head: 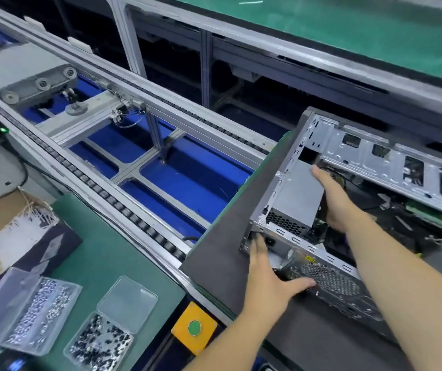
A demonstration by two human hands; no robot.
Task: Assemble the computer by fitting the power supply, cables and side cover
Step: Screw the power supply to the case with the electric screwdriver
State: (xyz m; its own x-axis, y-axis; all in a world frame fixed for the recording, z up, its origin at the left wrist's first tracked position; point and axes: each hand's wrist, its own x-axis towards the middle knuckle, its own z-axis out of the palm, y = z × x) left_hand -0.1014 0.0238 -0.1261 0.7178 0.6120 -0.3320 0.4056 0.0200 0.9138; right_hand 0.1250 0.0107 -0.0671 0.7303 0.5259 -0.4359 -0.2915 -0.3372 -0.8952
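Note:
An open silver computer case [369,153] lies on its side on a dark foam pad [222,231] at the right. A grey power supply [294,194] with a honeycomb vent sits in the case's near-left corner. My right hand [332,199] grips the power supply's far side, fingers wrapped over its edge inside the case. My left hand [268,279] presses flat against the case's rear panel, fingers straight beside the power socket, thumb on the perforated grille [332,282]. Black cables [353,194] lie inside the case, partly hidden by my right arm.
A roller conveyor [112,188] with blue panels runs diagonally on the left. On the green mat sit two clear boxes of screws, silver [40,317] and black [99,341]. A cardboard box [5,226] stands at far left. A yellow plate with a green button [194,328] is at the bench edge.

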